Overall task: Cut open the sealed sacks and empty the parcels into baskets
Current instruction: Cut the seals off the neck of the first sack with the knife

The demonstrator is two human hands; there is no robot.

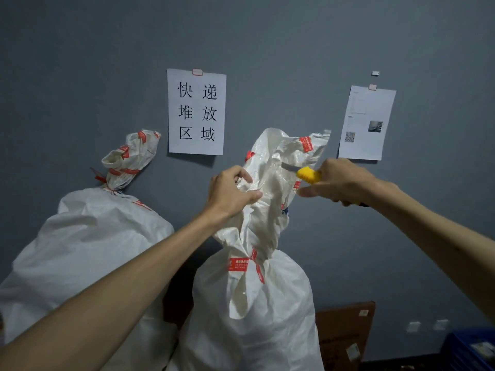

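Gripping the gathered neck of the front sack (254, 311), the left hand (230, 194) has its fingers and thumb curled into the white woven fabric, well above the red tie (255, 262) that cinches the neck shut. The sack stands upright, full and still tied, and its loose top flares open above the hand.

To the right of that flared top, the right hand (340, 180) is clenched round the handle of a yellow utility knife (308, 174). The blade (289, 166) is extended and points left, lying across the fabric. Whether its edge has entered the material cannot be told, as it is slightly blurred.

Left of the front sack, a second sack (88, 236) leans against the grey wall (80, 62), its neck also bound with red strapping. Above and between the two sack tops hangs a paper sign (197, 113) with large black characters. A smaller printed sheet (367, 124) is pinned up and right of the front sack's top. Behind the sack's lower right side stands a brown cardboard box (345, 333), and farther right, at the corner of the view, sits part of a blue basket (471, 349).
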